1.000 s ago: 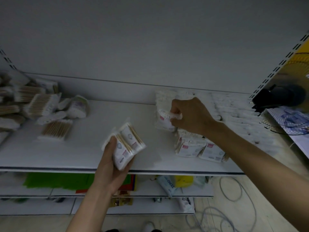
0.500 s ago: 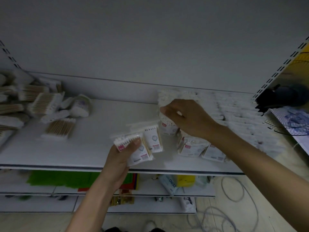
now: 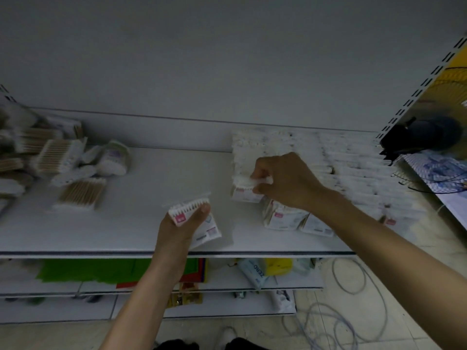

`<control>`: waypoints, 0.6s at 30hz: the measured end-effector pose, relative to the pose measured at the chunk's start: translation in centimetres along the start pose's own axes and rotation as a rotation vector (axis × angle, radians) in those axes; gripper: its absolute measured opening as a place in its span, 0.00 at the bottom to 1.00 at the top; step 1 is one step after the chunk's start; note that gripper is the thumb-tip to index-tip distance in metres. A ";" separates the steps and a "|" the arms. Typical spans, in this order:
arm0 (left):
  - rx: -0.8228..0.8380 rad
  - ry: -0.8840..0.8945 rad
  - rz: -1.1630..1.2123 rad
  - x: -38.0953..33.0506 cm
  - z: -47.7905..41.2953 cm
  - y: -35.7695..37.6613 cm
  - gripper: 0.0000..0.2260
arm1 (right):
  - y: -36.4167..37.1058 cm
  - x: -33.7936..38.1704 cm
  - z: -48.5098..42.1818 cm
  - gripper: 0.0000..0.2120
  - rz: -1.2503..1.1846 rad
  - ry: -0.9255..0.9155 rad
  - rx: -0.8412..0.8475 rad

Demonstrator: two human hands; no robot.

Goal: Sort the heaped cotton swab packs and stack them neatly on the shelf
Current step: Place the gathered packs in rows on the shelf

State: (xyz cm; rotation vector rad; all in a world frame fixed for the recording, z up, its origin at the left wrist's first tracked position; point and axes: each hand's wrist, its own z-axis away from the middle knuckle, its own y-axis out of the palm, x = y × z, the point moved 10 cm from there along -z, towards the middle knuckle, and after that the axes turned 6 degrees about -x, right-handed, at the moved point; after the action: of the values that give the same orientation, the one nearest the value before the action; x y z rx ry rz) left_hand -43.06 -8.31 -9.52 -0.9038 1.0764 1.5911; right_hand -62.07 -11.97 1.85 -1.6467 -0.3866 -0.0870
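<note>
Left hand (image 3: pixel 180 227) grips swab pack (image 3: pixel 199 222) above front edge of white shelf (image 3: pixel 141 198), thumb pressed over pack's upper face. Right hand (image 3: pixel 285 181) pinches top of white swab pack (image 3: pixel 246 188) at left end of stacked rows (image 3: pixel 316 160), fingers curled. Loose heap of wooden-stick swab packs (image 3: pixel 50 160) on shelf far left, well apart from stacked rows. Round swab tub (image 3: pixel 113 159) beside heap. Coiled cable (image 3: pixel 348 299) on floor.

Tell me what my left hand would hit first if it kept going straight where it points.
Likely the left edge of the stacked row, after crossing bare shelf; the left hand, gripping swab packs, points away and slightly right. It might miss, reaching the back panel; depth is unclear.
</note>
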 end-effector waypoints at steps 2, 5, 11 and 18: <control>0.092 -0.057 0.066 0.3 0.6 1.1 0.14 | 0.7 0.5 -0.6 0.08 0.255 -0.071 -0.047; 0.144 -0.089 0.099 0.7 1.0 1.9 0.07 | 1.6 1.7 -1.1 0.04 0.456 -0.167 -0.115; 0.216 0.201 -0.173 -1.5 1.6 2.9 0.07 | -0.7 2.0 -0.3 0.16 0.199 -0.180 -0.170; 0.210 0.380 -0.271 -1.9 1.8 5.3 0.16 | 0.2 3.2 3.8 0.13 -0.148 -0.292 -0.167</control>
State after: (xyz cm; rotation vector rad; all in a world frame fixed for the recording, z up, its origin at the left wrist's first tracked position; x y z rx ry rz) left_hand -47.77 -7.90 -6.09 -1.1803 1.2933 1.0859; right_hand -59.68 -7.67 2.14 -1.7988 -0.7409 0.0119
